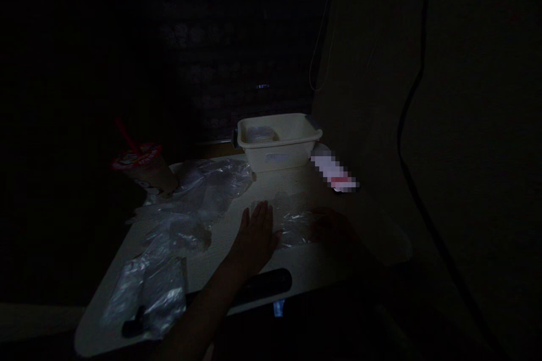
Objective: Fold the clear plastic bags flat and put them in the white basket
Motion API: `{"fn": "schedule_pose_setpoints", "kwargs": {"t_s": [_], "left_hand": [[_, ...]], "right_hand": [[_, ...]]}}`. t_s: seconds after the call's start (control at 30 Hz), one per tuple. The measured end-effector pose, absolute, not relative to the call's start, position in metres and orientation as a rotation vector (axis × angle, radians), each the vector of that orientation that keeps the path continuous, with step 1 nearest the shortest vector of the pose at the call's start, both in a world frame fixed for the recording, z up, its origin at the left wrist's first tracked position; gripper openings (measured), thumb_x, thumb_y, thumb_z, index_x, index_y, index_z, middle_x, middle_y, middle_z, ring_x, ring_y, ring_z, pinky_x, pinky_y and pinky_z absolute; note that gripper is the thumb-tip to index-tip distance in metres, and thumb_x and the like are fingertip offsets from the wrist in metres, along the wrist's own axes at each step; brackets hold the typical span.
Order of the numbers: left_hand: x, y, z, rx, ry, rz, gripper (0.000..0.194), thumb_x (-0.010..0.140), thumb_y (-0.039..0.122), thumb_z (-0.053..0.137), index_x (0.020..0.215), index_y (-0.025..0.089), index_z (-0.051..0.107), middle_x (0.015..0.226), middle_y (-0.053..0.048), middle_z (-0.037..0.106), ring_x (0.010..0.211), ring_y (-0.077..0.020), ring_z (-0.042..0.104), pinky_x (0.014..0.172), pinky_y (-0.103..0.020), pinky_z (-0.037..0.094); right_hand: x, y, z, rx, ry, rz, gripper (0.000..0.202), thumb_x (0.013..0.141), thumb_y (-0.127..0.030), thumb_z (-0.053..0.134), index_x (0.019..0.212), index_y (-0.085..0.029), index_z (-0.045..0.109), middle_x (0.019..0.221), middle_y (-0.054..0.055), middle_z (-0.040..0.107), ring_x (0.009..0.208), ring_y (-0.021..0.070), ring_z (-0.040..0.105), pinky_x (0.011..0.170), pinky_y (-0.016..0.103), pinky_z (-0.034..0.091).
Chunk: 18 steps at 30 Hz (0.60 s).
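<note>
- A pale table (pixel 220 242) with rounded corners fills the lower middle of a very dim view; the clock directions here are read from its worked spot, with twelve pointing away from the person.
- A loose spread of crumpled clear plastic (pixel 209 189) covers the table from eight to ten o'clock.
- A cream basin (pixel 258 162) stands near twelve o'clock, with grey handles at its ends and a clear container (pixel 260 134) inside.
- A lidded cup (pixel 156 177) with a red straw leans at ten o'clock, by the loose plastic.
- The left hand (pixel 256 231) lies palm down at nine o'clock, fingers stretched toward twelve, mostly side by side, the thumb apart toward three.
- The right hand (pixel 334 228) is at three o'clock, deep in shadow, fingers toward nine; whether they pinch anything, I cannot tell.
- The clear plastic bag (pixel 294 225) lies flat on the table between the two hands, its nine o'clock side by the left thumb and fingers, its three o'clock side reaching the right fingertips. Its long axis seems to run nine to three, though the hands hide its ends. It looks thin, see-through and wrinkled, with bright glints.
- A pixelated pale slab (pixel 332 169) lies at one o'clock.
</note>
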<state>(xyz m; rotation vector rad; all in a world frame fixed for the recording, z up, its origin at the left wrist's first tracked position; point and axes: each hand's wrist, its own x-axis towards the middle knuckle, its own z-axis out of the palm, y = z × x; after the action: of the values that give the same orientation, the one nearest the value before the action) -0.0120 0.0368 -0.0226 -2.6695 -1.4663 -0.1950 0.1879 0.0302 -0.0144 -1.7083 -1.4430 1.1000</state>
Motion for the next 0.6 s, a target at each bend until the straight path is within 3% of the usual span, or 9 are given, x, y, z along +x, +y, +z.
{"fn": "schedule_pose_setpoints", "kwargs": {"t_s": [0.13,0.23,0.33,0.4,0.6], "left_hand": [[-0.012,0.036,-0.023,-2.649,-1.482,-0.207,0.052,0.081,0.037,0.028,0.122,0.004,0.027,0.129,-0.020,0.026,0.120,-0.0273,0.019,0.094,-0.049,0.016],[-0.011,0.034,-0.020,-2.665,-1.495,-0.186,0.053,0.081,0.037,0.027,0.122,0.003,0.026,0.129,-0.020,0.025,0.120,-0.0283,0.018,0.093,-0.051,0.014],[-0.010,0.034,-0.016,-2.700,-1.506,-0.152,0.051,0.080,0.033,0.029,0.123,0.005,0.026,0.129,-0.019,0.025,0.120,-0.0288,0.018,0.092,-0.053,0.013],[-0.010,0.034,-0.014,-2.717,-1.518,-0.140,0.051,0.079,0.030,0.031,0.124,0.007,0.025,0.130,-0.018,0.025,0.120,-0.0287,0.018,0.091,-0.053,0.014],[-0.009,0.036,-0.016,-2.684,-1.531,-0.116,0.053,0.079,0.032,0.028,0.123,0.003,0.023,0.130,-0.019,0.024,0.120,-0.0288,0.016,0.091,-0.053,0.013]], "right_hand": [[0.187,0.027,0.000,-1.796,-1.655,0.562,0.028,0.071,-0.026,0.040,0.094,-0.017,0.053,0.094,0.008,0.059,0.084,0.0192,0.056,0.072,0.033,0.046],[0.165,0.030,0.008,-1.595,-1.945,0.294,0.033,0.077,-0.024,0.031,0.102,-0.014,0.050,0.103,0.010,0.055,0.096,0.0192,0.050,0.083,0.035,0.040],[0.134,0.037,0.004,-1.326,-2.274,0.189,0.039,0.080,-0.023,0.028,0.113,-0.009,0.043,0.118,0.011,0.045,0.112,0.0184,0.035,0.093,0.034,0.031],[0.120,0.042,-0.004,-1.312,-2.392,0.153,0.045,0.080,-0.031,0.029,0.117,-0.006,0.038,0.124,0.014,0.037,0.117,0.0210,0.027,0.096,0.038,0.025],[0.127,0.052,-0.026,-1.405,-2.525,0.044,0.055,0.081,-0.042,0.022,0.119,-0.004,0.035,0.127,0.016,0.032,0.119,0.0237,0.022,0.096,0.044,0.016]]}}
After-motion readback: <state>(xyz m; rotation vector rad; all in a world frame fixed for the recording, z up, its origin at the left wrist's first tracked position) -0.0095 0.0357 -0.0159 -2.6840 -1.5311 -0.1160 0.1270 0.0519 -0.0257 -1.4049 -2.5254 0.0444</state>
